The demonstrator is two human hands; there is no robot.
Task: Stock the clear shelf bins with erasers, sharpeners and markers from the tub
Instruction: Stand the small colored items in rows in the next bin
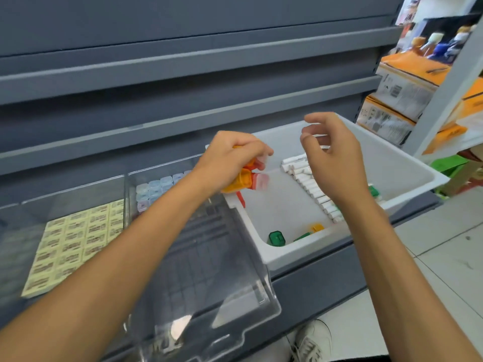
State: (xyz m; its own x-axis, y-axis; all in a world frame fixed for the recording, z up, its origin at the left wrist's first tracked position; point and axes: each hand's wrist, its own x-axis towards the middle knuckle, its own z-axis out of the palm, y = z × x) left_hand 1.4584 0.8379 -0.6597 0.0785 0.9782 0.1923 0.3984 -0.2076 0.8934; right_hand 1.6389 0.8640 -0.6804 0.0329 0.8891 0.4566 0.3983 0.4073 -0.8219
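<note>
My left hand [230, 158] grips a bunch of orange and red sharpeners [247, 177] over the left rim of the white tub [407, 173]. My right hand [332, 155] hovers over the tub with loosely curled fingers and holds nothing. Inside the tub a row of white markers [311, 188] lies along the right side, and green sharpeners [276, 238] and an orange one [317, 227] lie at the near end. A clear middle bin [209, 270] holds pale sharpeners [154, 190] at its back. The left clear bin [15, 231] holds yellow erasers [75, 239].
Grey shelf boards [183, 82] rise behind the bins. Orange and white cartons [402, 95] are stacked on a white rack at the right. A tiled floor [449, 246] and a white shoe [311, 340] lie below the shelf edge.
</note>
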